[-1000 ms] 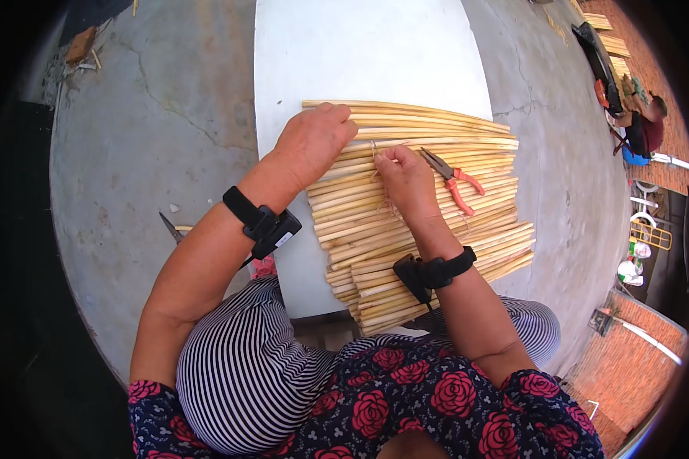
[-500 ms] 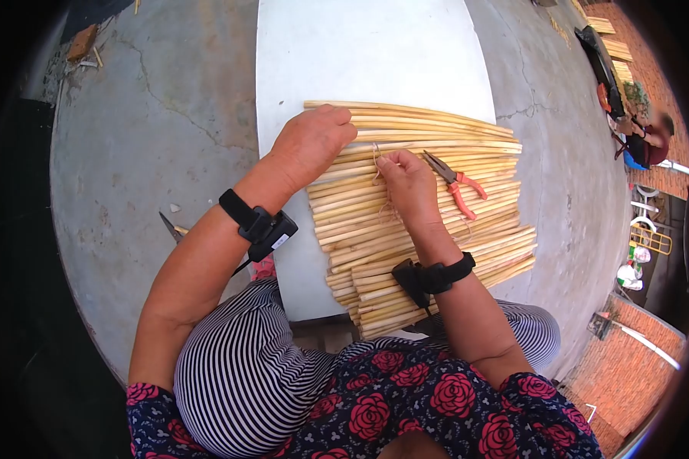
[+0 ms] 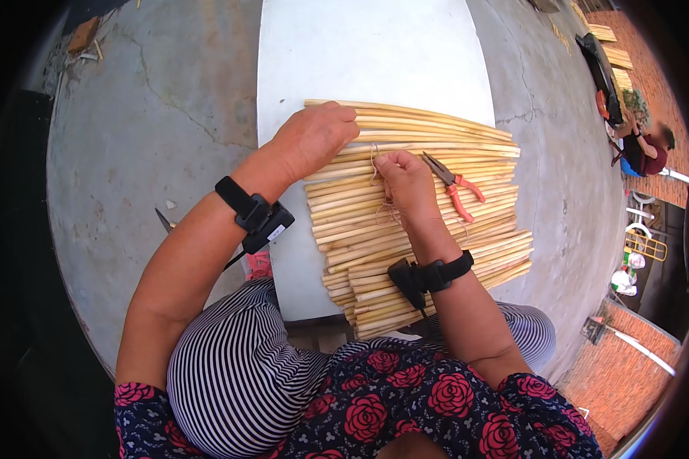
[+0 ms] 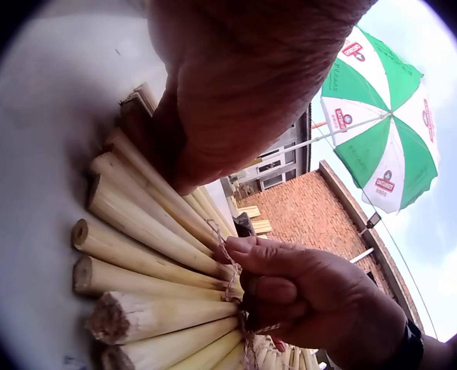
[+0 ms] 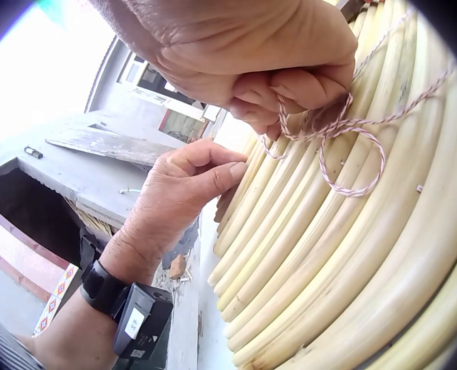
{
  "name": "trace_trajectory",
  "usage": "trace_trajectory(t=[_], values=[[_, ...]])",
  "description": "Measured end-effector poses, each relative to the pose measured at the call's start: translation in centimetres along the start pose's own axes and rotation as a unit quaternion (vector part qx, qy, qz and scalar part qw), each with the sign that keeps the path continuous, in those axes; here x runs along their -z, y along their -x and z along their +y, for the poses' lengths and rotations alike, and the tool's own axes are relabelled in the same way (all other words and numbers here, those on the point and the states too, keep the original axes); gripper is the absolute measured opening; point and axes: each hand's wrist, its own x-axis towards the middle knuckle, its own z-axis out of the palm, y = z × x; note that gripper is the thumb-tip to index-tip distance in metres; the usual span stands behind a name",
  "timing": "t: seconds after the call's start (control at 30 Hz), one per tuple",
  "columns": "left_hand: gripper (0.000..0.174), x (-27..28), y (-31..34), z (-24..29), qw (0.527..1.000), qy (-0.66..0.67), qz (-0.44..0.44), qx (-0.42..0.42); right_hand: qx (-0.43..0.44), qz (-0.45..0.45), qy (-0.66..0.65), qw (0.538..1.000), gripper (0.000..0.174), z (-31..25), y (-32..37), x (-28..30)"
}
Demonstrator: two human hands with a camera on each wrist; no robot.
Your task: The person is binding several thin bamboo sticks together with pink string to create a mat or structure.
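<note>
Support: white table point(image 3: 375, 53) on cracked concrete ground point(image 3: 153, 115) | Directly on it: cane sticks point(image 3: 467, 153), one flat row, side by side, ends past table's right edge

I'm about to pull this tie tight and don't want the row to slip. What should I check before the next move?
1. Thin red-and-white twisted twine held: ok. The right hand has a pinching grip on it.
2. Pale yellow cane sticks held down: ok. The left hand rests on them near their left ends.
3. Twine free of snags: cannot tell. A slack loop lies on the sticks.
4. Orange-handled pliers clear of the twine: ok. They lie on the sticks, to the right of the right hand.
5. Stick ends lined up: not ok. The left ends step unevenly across the white table.
</note>
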Motion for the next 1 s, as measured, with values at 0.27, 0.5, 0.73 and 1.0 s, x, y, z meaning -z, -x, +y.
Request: trace_trajectory(t=[0.27,0.5,0.73,1.0], values=[[0.011,0.4,-0.4,0.0,0.999,-0.007,-0.038,0.009,-0.018,-0.015,-0.082,0.996,0.015,-0.5,-0.3,-0.2],[0.012,-0.1,-0.1,-0.7,0.999,0.005,-0.036,0.005,-0.109,-0.042,-0.106,0.988,0.017,-2.3,-0.3,0.0],[0.005,0.2,-0.5,-0.6,0.998,0.045,-0.038,0.011,-0.106,-0.038,-0.112,0.987,0.015,-2.4,0.1,0.2],[0.009,-0.2,-0.1,0.2,0.997,0.057,0.051,0.026,-0.032,-0.013,-0.114,0.993,0.014,-1.0,1.1,-0.2]])
